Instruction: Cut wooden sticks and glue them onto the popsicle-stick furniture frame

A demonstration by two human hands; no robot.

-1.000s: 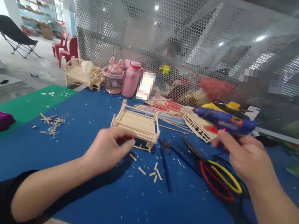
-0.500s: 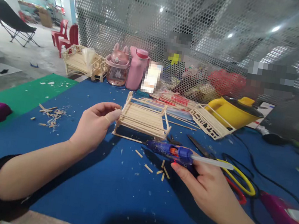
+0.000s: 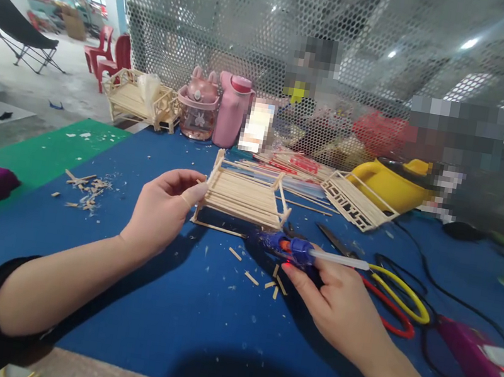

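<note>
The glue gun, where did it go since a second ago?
The right hand brought the glue gun down from above the table to the little stick bed. The left hand shifted from the bed's front to grip its left end. The scissors stayed put.

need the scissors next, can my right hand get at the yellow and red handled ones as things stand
Probably yes, once freed: the scissors lie uncovered on the blue mat right beside the right hand, but that hand holds the glue gun.
</note>
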